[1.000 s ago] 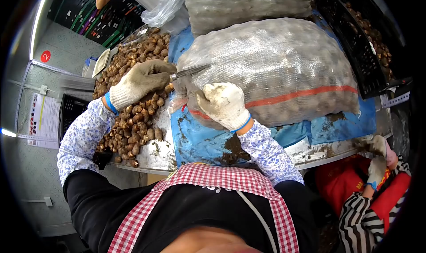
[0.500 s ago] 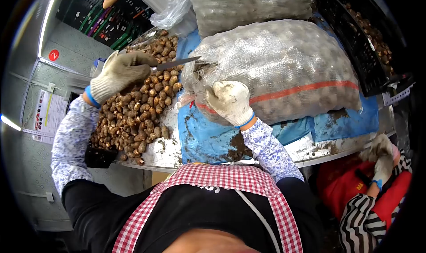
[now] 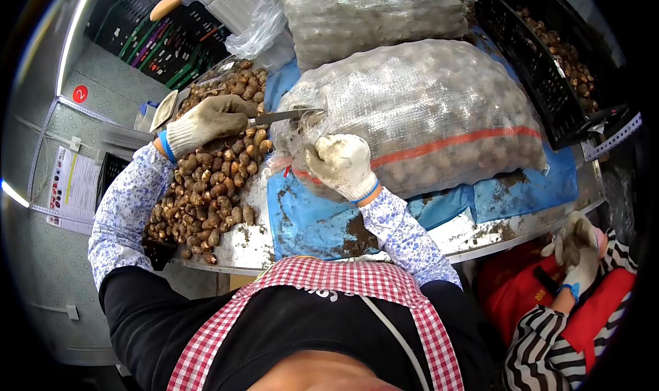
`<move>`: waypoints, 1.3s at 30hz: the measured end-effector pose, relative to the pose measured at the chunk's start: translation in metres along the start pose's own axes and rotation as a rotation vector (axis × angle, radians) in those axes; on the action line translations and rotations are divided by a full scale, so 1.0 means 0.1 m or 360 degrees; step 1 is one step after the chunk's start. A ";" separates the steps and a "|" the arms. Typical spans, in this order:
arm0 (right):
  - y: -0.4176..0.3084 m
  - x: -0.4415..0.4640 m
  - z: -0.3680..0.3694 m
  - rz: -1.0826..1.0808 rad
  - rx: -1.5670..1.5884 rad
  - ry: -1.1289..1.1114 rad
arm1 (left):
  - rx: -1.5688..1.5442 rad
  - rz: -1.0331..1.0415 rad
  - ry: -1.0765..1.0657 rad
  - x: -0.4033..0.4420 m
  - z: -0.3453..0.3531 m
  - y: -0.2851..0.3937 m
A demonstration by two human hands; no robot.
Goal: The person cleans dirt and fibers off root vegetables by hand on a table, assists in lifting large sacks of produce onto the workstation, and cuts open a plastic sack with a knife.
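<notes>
My left hand [image 3: 213,122], in a soiled knit glove, is closed around the handle of a knife [image 3: 283,116]. The blade points right, its tip at the torn left end of a full mesh sack [image 3: 425,96] with a red stripe. My gloved right hand [image 3: 342,163] is closed on the sack's netting just below that torn spot; its fingertips are partly hidden. Below and around my left hand spreads a heap of small brown taro corms [image 3: 213,192]. Lumpy round contents show dimly through the sack's mesh.
Behind lies a second full sack [image 3: 374,17]. A black crate [image 3: 528,61] of corms stands at right, and a clear plastic bag [image 3: 257,30] at back left. Blue sheeting [image 3: 312,216] covers part of the metal table. A co-worker's gloved hands [image 3: 580,250] are at lower right.
My left hand has moved right and lower with the knife, bringing the blade to the sack's torn end. My right hand keeps its hold on the netting. The view has shifted slightly.
</notes>
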State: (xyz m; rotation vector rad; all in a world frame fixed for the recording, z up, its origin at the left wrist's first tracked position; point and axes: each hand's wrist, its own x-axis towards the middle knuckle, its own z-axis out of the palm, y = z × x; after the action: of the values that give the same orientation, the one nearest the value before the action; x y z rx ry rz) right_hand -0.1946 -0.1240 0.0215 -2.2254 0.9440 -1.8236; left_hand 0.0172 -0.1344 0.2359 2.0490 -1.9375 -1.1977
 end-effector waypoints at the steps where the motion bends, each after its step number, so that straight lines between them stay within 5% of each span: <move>1: 0.00 0.02 -0.01 -0.0016 0.0027 0.0027 | -0.0060 0.0056 0.0013 0.02 -0.02 -0.08; 7: -0.01 0.04 -0.01 -0.0104 0.0113 0.0087 | 0.0072 0.0502 -0.0026 0.38 0.25 -0.18; 10: 0.02 0.02 -0.04 -0.0159 0.0046 0.0060 | -0.0304 0.0099 -0.0054 0.21 0.27 0.10; 16: -0.23 0.01 0.34 -0.0257 0.0355 0.0253 | 0.0072 0.0278 0.0000 0.47 0.42 0.34; 20: -0.14 -0.17 0.13 0.0024 -0.0215 0.0242 | -0.0071 0.0224 0.0008 0.32 0.32 0.28; 23: -0.15 0.16 -0.47 0.0330 -0.0447 -0.0124 | -0.0314 0.0062 0.0106 0.13 0.37 0.20; 27: 0.09 0.34 -0.23 0.0740 -0.0696 -0.0742 | -0.0183 0.0379 0.0208 0.13 0.40 0.05; 29: 0.18 0.28 -0.10 0.0436 -0.0632 -0.0513 | -0.0205 0.0398 0.0215 0.18 0.39 -0.02; 36: 0.17 0.20 -0.28 0.0300 -0.0353 -0.0202 | 0.0013 0.0498 0.0123 0.21 0.30 -0.05; 39: 0.18 0.15 -0.28 0.0275 -0.0277 -0.0071 | -0.0100 0.0239 -0.0007 0.23 0.36 0.13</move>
State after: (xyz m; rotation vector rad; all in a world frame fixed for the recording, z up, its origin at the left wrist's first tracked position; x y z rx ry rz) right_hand -0.2257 -0.1379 0.0339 -2.1898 1.2868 -1.6684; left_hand -0.0161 -0.1417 0.2072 1.8356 -1.9888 -1.2138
